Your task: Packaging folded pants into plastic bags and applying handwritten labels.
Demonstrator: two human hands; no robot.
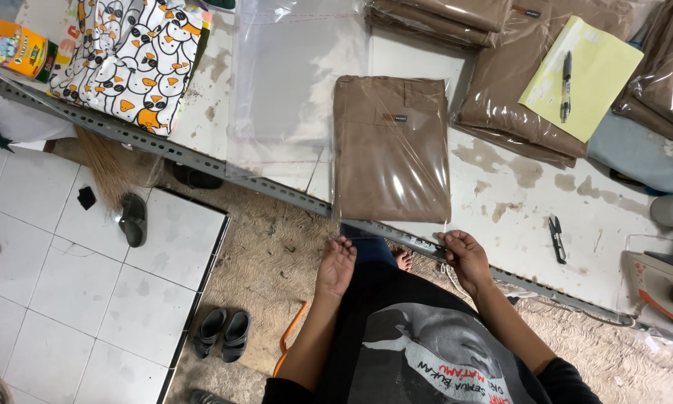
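Bagging looks nearly done: I see the folded trousers (391, 146) inside a clear bag (396, 213), just ahead of both hands. Left hand (336, 263) and right hand (463, 254), apart, pinch the bag's open edge at the surface (501, 187) rim. Sealing the flap likely needs a straight fold.

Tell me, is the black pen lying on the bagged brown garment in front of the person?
No, the black pen lies on a yellow paper atop another stack, away from the bagged brown garment.
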